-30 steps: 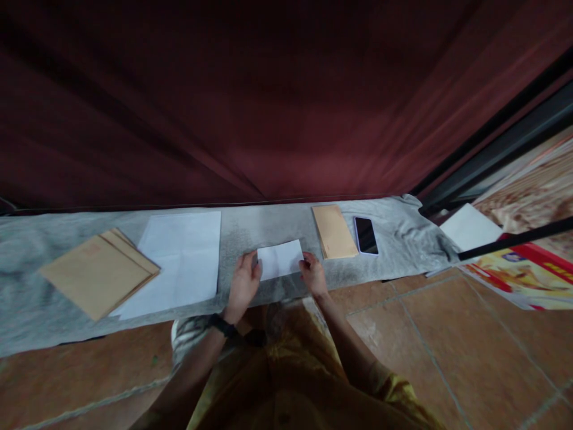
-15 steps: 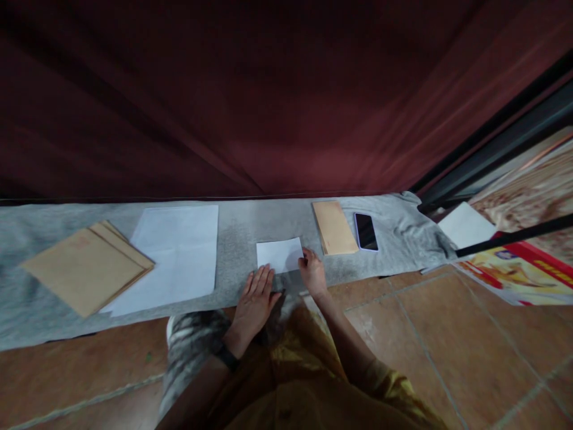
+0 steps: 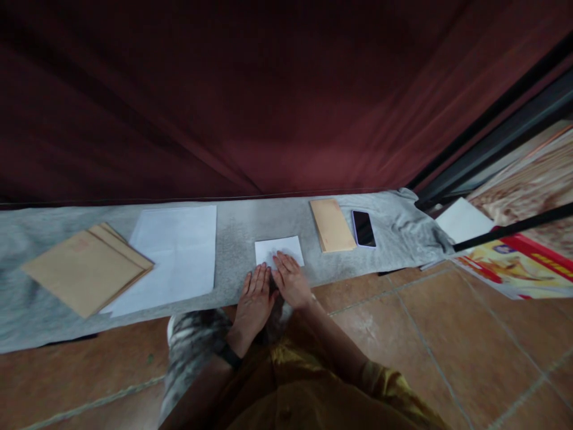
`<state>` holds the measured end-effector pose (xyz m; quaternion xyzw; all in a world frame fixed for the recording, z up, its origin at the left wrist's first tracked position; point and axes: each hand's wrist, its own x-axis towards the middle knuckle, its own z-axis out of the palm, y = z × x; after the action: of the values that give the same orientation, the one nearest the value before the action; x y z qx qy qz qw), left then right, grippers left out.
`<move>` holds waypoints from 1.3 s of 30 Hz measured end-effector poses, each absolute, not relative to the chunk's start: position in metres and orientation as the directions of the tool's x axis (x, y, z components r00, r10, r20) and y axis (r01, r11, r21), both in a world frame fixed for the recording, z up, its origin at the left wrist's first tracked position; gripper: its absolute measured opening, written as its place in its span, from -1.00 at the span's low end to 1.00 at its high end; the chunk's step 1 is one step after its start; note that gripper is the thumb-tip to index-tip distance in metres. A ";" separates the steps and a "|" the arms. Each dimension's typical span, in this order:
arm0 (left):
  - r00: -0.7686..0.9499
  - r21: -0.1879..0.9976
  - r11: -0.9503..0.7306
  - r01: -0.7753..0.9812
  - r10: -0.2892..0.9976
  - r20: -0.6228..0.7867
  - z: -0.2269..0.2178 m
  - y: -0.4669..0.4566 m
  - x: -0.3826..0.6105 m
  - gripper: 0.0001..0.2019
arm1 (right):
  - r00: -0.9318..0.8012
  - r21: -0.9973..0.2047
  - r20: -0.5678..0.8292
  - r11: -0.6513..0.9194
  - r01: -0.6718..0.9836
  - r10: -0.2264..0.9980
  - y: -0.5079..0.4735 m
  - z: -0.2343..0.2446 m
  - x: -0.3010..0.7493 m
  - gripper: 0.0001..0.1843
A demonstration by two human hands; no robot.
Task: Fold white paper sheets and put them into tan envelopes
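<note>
A small white folded-looking sheet of paper lies on the grey cloth in front of me. My left hand rests with outstretched fingers at its lower left edge. My right hand lies flat on the paper's near part, fingers extended, close beside the left. Both palms face down and cover the near edge of the paper. Left of it is a stack of large white sheets, partly under brown envelopes. To the right lies a smaller pile of brown envelopes.
A phone lies right of the smaller envelope pile. The grey cloth covers a narrow surface against a dark red curtain. Black bars and a colourful printed box stand at the right, above a tiled floor.
My right hand has let go of the paper's right edge, moved left and flattened onto the paper beside my left hand. The left hand has stayed nearly in place.
</note>
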<state>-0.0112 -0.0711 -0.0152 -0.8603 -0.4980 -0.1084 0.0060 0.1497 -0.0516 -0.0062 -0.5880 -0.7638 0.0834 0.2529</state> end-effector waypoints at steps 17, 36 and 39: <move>0.378 0.188 -0.429 0.883 0.890 0.257 0.007 -0.055 -0.001 -0.47 | -0.191 -0.231 0.278 0.258 0.938 0.941 -0.081 -0.030 0.186 -0.40; 0.289 0.178 -0.331 0.927 0.930 0.226 -0.016 -0.007 0.016 -0.31 | -0.125 -0.353 0.254 0.212 0.911 0.959 -0.066 -0.013 0.181 -0.51; 0.294 0.178 -0.339 0.924 0.926 0.236 -0.017 -0.006 0.017 -0.32 | -0.099 -0.390 0.240 0.189 0.901 0.966 -0.045 -0.003 0.173 -0.52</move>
<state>0.0165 -0.0062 -0.0173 -0.8043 -0.5751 -0.1495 -0.0040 0.1732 -0.0447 -0.0027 -0.6326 -0.7377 0.0721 0.2244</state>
